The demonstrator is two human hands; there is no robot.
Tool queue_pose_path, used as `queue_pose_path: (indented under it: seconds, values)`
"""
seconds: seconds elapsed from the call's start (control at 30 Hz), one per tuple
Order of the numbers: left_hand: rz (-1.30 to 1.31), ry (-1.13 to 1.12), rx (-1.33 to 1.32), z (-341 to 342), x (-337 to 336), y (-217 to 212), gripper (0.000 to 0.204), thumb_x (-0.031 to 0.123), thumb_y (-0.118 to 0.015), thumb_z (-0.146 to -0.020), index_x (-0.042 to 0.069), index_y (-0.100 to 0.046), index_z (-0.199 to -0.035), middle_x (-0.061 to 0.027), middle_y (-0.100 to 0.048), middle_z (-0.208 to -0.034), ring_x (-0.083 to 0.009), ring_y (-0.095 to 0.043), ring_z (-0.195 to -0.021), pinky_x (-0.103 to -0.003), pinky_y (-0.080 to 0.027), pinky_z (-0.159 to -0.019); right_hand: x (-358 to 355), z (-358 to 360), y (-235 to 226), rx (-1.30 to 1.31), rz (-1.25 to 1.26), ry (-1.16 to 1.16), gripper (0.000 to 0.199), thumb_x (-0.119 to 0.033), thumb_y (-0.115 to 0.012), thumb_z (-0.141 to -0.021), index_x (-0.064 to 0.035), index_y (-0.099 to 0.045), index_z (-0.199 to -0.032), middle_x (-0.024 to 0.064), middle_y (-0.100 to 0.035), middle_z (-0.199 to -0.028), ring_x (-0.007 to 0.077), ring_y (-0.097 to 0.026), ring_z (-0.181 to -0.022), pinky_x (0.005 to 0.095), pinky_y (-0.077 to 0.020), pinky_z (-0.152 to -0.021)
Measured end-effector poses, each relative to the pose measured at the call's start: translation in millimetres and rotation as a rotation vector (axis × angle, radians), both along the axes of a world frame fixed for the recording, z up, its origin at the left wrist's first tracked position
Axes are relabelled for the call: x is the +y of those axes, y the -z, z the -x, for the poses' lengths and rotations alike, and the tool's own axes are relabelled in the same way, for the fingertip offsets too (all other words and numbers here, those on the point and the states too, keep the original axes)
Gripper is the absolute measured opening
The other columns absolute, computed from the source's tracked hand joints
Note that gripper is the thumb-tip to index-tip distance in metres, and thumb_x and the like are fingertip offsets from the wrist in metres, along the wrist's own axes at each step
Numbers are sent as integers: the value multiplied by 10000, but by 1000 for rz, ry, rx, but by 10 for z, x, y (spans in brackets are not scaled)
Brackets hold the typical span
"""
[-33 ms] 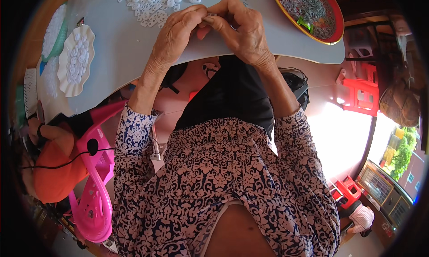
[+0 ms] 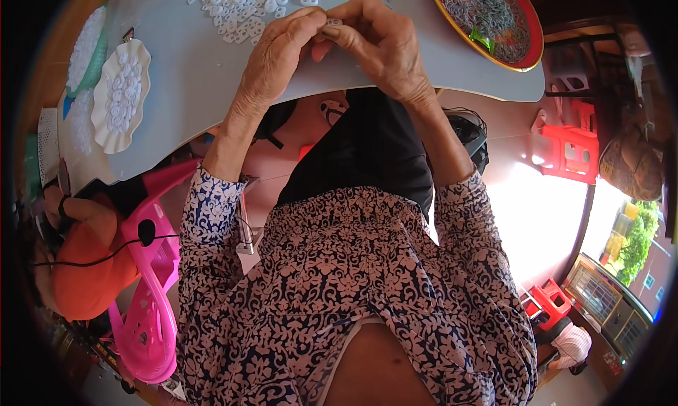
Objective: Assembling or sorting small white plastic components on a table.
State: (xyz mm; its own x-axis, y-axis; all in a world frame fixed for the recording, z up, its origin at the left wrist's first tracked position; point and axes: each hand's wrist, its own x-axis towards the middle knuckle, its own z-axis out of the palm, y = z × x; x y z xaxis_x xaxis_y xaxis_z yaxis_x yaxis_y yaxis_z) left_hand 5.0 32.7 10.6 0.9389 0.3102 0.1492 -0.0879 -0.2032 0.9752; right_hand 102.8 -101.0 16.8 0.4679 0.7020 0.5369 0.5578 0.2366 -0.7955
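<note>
Above the near edge of the grey table, my left hand (image 2: 277,56) and my right hand (image 2: 387,49) meet at their fingertips. A small white plastic piece (image 2: 334,22) shows at the tip of my right thumb, pinched there; most of it is covered by fingers. My left hand's fingers are closed and press against the same spot, but what they hold is hidden. Just beyond my left hand lies a loose pile of small white plastic pieces with holes (image 2: 244,10). To the right stands a round red tray (image 2: 534,32) of thin grey metal-looking pieces, with a green scrap (image 2: 482,40) among them.
On the left, a scalloped cream dish (image 2: 104,127) holds white round pieces, beside a green container (image 2: 95,70) of more white bits. A pink plastic chair (image 2: 152,321) and a person in orange (image 2: 92,272) are at left. Red stools (image 2: 571,152) stand at right.
</note>
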Motion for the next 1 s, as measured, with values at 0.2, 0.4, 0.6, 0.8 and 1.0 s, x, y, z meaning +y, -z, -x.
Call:
queue_pose_path:
  seconds: [0.2,0.4,0.6,0.8,1.0]
  values:
    - [-4,-62,14,40,-55,-46,359,351,-405,-953,43,-540,-828,-6,-476,-650,-93,-423,-634,-250,-358,-606,-33,-76,32,341,47,-128,219,-164,-549,-929,21,-625,-1019,23,-640,-750,62,-536,-650,205,-464,-608]
    - [-126,-95,10,44,-91,-93,322,310,-418,-964,23,-547,-895,-14,-476,-647,-97,-423,-624,-256,-368,-582,-47,-90,32,401,69,-115,220,-173,-535,-940,7,-637,-1016,15,-630,-762,56,-546,-657,204,-459,-607]
    - [-186,-142,-53,12,-134,-119,269,260,-440,-962,17,-532,-893,-27,-459,-634,-108,-418,-612,-270,-383,-576,-40,-137,3,413,118,-97,206,-163,-576,-917,18,-635,-996,13,-632,-771,51,-545,-651,203,-463,-616]
    - [-222,-113,-37,49,-200,-203,180,181,-504,-922,18,-517,-847,-20,-471,-636,-93,-431,-610,-258,-377,-561,-81,-103,1,485,104,-85,127,-84,-588,-898,27,-608,-956,14,-614,-789,54,-536,-671,197,-451,-611]
    - [23,-102,-138,65,-160,-10,151,155,-521,-902,26,-538,-826,3,-518,-690,-70,-472,-635,-227,-388,-583,-9,-254,-181,262,161,36,111,-70,-610,-859,19,-611,-924,24,-627,-761,66,-555,-640,224,-461,-576]
